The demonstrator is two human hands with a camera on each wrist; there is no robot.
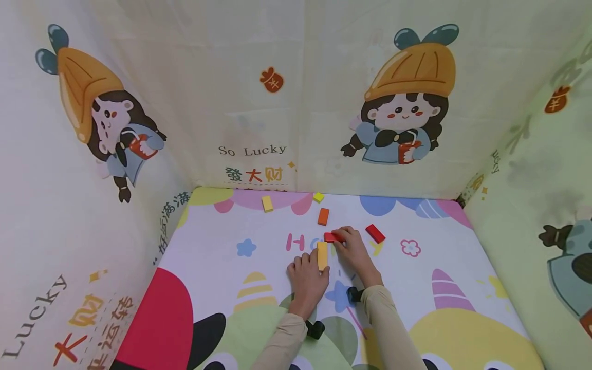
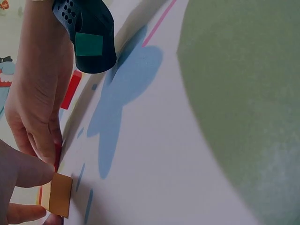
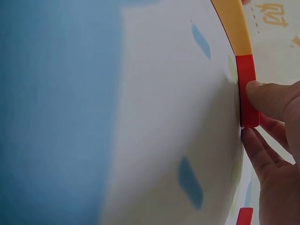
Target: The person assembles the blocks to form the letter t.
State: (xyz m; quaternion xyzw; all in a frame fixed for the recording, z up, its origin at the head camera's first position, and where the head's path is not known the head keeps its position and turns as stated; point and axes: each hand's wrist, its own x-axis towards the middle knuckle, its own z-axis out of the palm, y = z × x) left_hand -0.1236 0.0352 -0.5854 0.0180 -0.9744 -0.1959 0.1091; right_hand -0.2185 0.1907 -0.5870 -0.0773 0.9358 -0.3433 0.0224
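On the patterned cloth my left hand [image 1: 308,281] pinches a yellow-orange rectangular block [image 1: 322,256] between thumb and fingers. The left wrist view shows the end face of this block [image 2: 61,194] between them. My right hand [image 1: 356,254] grips a red block [image 1: 330,237] lying crosswise at the far end of the yellow-orange one. Seen from the right wrist, the red block [image 3: 247,91] has its end against the yellow-orange block [image 3: 236,28], with my thumb on its face. Both blocks appear to rest on the cloth.
Beyond my hands lie an orange block [image 1: 323,216], a pale yellow block [image 1: 267,204] and a small yellow-green block [image 1: 318,197]. Another red block [image 1: 375,234] sits right of my right hand. Printed cloth walls [image 1: 324,118] enclose the table [image 1: 273,226] at the back and sides.
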